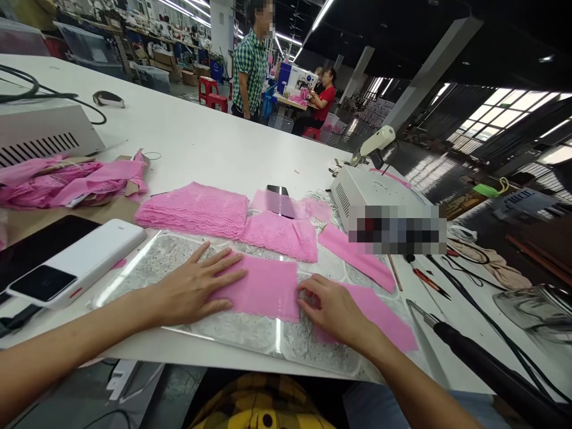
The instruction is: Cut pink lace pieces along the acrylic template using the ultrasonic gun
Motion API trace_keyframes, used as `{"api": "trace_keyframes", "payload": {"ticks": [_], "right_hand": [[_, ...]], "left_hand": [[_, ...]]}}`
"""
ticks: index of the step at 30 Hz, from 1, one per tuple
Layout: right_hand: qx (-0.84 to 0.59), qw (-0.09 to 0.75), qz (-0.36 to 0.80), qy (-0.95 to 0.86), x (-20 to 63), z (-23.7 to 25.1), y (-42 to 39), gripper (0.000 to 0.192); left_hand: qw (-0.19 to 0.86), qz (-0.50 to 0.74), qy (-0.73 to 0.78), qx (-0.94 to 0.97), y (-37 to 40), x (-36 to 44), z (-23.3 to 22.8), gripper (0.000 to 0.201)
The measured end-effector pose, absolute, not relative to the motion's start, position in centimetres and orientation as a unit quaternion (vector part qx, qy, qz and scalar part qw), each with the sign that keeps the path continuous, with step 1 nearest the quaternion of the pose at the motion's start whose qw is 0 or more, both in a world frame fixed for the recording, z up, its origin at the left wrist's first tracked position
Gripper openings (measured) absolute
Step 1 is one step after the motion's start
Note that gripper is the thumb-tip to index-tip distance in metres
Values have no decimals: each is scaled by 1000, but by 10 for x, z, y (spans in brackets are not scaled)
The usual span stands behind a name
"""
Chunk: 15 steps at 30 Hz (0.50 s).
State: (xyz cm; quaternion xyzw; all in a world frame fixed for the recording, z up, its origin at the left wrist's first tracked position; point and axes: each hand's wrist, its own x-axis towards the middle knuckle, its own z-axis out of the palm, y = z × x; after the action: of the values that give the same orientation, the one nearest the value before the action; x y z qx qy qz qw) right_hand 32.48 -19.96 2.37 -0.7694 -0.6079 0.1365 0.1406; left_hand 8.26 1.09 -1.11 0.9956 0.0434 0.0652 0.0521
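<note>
The left hand (196, 287) is laid flat and open on a pink cloth (263, 289). The cloth's right edge is pinched by the right hand (333, 310). The cloth is spread on a shiny plate (250, 330) near the table (201, 137) edge. A pink stack (194, 208) is piled behind. A black tool (487, 363) is cut off at the right.

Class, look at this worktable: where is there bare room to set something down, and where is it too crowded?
Bare tabletop spreads behind the pink lace stack, between the grey box and the white machine. Crowded: the clear sheet under the left hand and right hand, which are on a pink piece; cables fill the right side.
</note>
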Motion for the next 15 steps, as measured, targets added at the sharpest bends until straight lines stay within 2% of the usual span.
{"api": "trace_keyframes", "payload": {"ticks": [9, 12, 15], "right_hand": [[-758, 295, 71, -578, 347, 19, -260, 16], [-732, 307, 23, -608, 345, 13, -283, 18], [-711, 282, -39, -643, 337, 5, -295, 23]], "left_hand": [[23, 86, -1, 996, 19, 83, -5, 63], [46, 86, -33, 995, 6, 96, 5, 62], [84, 49, -76, 992, -19, 120, 19, 62]]}}
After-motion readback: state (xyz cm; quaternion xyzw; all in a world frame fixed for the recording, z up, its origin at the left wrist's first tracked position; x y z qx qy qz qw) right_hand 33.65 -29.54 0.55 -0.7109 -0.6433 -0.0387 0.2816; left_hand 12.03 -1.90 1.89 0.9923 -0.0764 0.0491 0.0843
